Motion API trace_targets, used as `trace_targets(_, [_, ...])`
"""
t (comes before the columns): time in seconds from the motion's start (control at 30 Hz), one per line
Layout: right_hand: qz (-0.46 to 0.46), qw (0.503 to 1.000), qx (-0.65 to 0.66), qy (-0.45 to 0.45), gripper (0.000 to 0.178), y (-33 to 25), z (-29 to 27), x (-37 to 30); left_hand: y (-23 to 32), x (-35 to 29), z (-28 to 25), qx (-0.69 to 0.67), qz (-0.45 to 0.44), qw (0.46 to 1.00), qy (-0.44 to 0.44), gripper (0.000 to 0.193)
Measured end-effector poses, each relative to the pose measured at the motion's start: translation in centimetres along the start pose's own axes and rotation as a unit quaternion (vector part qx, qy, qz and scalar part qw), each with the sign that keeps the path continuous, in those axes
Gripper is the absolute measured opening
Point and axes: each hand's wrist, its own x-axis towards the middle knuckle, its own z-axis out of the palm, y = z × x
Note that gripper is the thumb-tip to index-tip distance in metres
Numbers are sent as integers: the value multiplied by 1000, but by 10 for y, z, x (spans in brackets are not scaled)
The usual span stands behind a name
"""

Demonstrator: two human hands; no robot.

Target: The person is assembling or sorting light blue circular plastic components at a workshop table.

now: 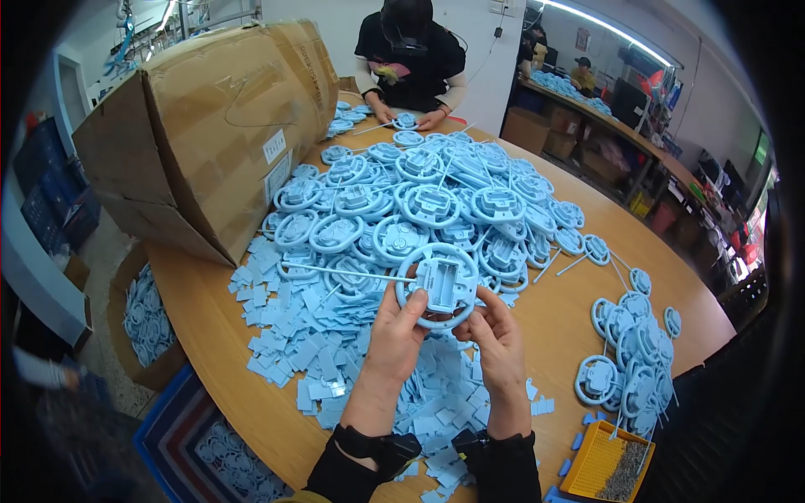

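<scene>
Both hands hold up one light blue plastic wheel-shaped part [439,283], a ring around a rectangular centre housing. My left hand [396,334] grips the ring's lower left with the thumb against it. On the lower right rim sit the fingers of my right hand [498,335]. A thin white rod [335,272] sticks out to the left from the part. Under my hands lies a spread of small flat blue plastic plates [302,352]. Behind the held part rises a big heap of the same blue wheel parts [436,201].
A large cardboard box [210,126] lies on its side at the table's left. A smaller stack of wheel parts [633,352] sits at the right, near an orange tray of small screws [605,463]. Another person [409,59] works across the wooden table [201,327]. Bins of blue parts [147,323] stand on the floor at the left.
</scene>
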Motion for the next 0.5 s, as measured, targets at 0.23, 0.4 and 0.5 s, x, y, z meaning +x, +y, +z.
trace_targets(0.23, [0, 1000, 10, 2, 44, 0, 1, 0, -1, 1, -2, 17, -4, 1000, -2, 49])
trace_targets(0.4, [-1, 1000, 12, 1, 45, 2, 1, 1, -2, 2, -2, 20, 1, 1000, 0, 49])
trace_targets(0.5, [2, 1000, 19, -5, 46, 3, -1, 1, -1, 1, 0, 20, -4, 1000, 5, 49])
